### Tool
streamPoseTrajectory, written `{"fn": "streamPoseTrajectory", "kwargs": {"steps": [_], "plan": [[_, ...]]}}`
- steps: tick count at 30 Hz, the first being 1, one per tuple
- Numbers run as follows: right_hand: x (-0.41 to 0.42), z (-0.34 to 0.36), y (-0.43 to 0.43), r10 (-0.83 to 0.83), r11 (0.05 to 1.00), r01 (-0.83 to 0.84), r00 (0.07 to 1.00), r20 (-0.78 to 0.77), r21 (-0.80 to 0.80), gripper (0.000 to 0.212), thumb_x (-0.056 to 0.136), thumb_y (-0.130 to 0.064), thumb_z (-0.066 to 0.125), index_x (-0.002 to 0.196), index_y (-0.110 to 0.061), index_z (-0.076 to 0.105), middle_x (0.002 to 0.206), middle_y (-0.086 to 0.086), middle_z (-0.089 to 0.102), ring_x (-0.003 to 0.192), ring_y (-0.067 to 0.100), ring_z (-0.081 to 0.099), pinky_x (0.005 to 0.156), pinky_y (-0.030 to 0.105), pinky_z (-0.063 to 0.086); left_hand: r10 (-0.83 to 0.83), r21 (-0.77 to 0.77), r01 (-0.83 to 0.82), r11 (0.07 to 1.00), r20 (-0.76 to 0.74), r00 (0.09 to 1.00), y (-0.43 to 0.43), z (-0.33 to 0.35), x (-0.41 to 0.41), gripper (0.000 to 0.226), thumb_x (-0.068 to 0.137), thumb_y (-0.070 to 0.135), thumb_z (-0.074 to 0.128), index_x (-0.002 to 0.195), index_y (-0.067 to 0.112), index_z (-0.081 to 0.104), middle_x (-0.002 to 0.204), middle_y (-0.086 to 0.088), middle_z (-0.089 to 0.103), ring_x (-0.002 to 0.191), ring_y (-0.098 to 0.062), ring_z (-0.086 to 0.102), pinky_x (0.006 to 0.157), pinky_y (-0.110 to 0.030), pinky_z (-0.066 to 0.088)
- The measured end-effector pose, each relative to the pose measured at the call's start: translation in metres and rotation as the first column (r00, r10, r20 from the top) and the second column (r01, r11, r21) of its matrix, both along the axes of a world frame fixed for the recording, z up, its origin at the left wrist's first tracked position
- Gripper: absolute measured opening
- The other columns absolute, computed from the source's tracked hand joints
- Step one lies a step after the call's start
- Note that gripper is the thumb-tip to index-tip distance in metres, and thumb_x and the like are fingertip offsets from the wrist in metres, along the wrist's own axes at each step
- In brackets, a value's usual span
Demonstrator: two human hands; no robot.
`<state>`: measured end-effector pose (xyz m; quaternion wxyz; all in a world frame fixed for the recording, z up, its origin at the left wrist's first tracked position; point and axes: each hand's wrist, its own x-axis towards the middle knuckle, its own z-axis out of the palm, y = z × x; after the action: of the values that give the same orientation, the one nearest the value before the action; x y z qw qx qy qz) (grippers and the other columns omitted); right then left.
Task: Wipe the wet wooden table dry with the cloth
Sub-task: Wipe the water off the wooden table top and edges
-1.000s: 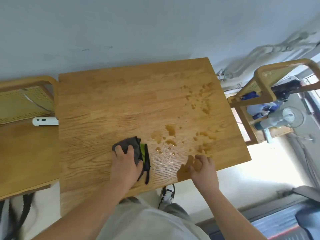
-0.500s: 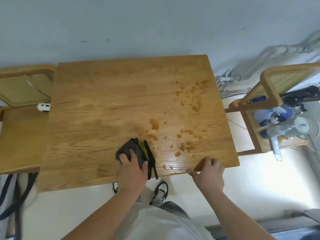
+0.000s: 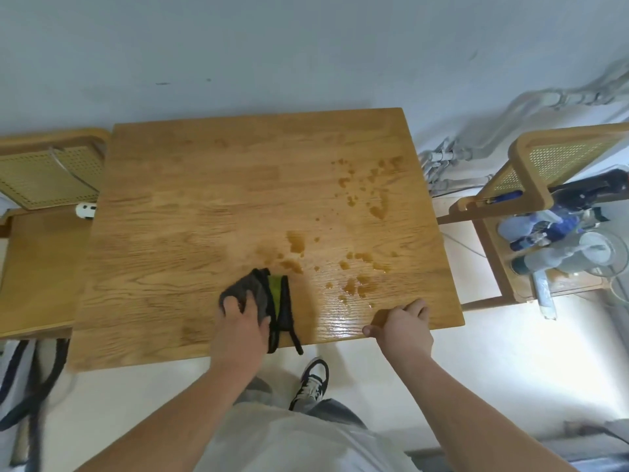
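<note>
The wooden table (image 3: 190, 233) fills the middle of the head view. Dark water spots (image 3: 360, 267) lie on its right half, some near the front edge and some toward the far right corner. A grey cloth with a green and black edge (image 3: 269, 294) lies near the front edge. My left hand (image 3: 238, 325) presses down on the cloth, its fingers curled into the fabric. My right hand (image 3: 405, 327) grips the table's front edge to the right of the cloth, thumb along the edge, fingers curled on top.
A wooden chair with a cane back (image 3: 44, 178) stands at the left, a white object (image 3: 85, 210) on its seat. Another cane-backed chair (image 3: 544, 165) at the right holds several bottles (image 3: 544, 233). Pipes run along the wall. My shoe (image 3: 311, 383) shows below the table edge.
My left hand has pulled the cloth back toward the front edge. My right hand went from resting on the tabletop to gripping the front edge. The view has shifted back from the table.
</note>
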<state>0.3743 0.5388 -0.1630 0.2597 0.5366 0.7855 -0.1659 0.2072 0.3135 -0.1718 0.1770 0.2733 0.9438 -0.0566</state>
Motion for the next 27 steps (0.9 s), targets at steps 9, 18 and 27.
{"fn": "streamPoseTrajectory", "kwargs": {"steps": [9, 18, 27], "plan": [[-0.003, -0.011, 0.009, 0.054, 0.998, -0.057, 0.995, 0.083, 0.041, 0.058, 0.088, -0.043, 0.074, 0.136, -0.013, 0.062, 0.159, 0.028, 0.025, 0.146, 0.043, 0.029, 0.092, 0.041, 0.057, -0.528, 0.146, 0.508, 0.849, 0.245, 0.813, 0.081, 0.006, 0.067, 0.063, 0.109, 0.04, 0.037, 0.163, 0.018, 0.014, 0.146, -0.012, 0.029, 0.13, -0.033, 0.031, 0.092, -0.04, 0.054], [-0.023, 0.001, 0.008, -0.064, 0.996, 0.07, 0.994, 0.093, -0.058, 0.076, 0.079, -0.044, 0.087, 0.139, -0.006, 0.059, 0.163, 0.035, 0.013, 0.152, 0.045, 0.017, 0.1, 0.044, 0.054, -0.108, -0.03, 0.112, 0.993, 0.12, 0.987, 0.017, 0.008, -0.001, 0.067, 0.105, 0.051, 0.032, 0.163, 0.018, 0.021, 0.127, -0.009, 0.03, 0.119, -0.028, 0.038, 0.096, -0.034, 0.051], [-0.007, -0.007, 0.005, -0.221, 0.975, 0.218, 0.97, -0.099, -0.034, 0.046, 0.063, -0.042, 0.093, 0.099, -0.024, 0.071, 0.145, 0.011, 0.04, 0.143, 0.032, 0.035, 0.087, 0.047, 0.058, -0.512, 0.081, 0.51, 0.856, 0.256, 0.82, 0.041, 0.01, -0.019, 0.072, 0.104, 0.059, 0.034, 0.164, 0.028, 0.008, 0.144, -0.005, 0.029, 0.129, -0.027, 0.032, 0.098, -0.037, 0.049]]}}
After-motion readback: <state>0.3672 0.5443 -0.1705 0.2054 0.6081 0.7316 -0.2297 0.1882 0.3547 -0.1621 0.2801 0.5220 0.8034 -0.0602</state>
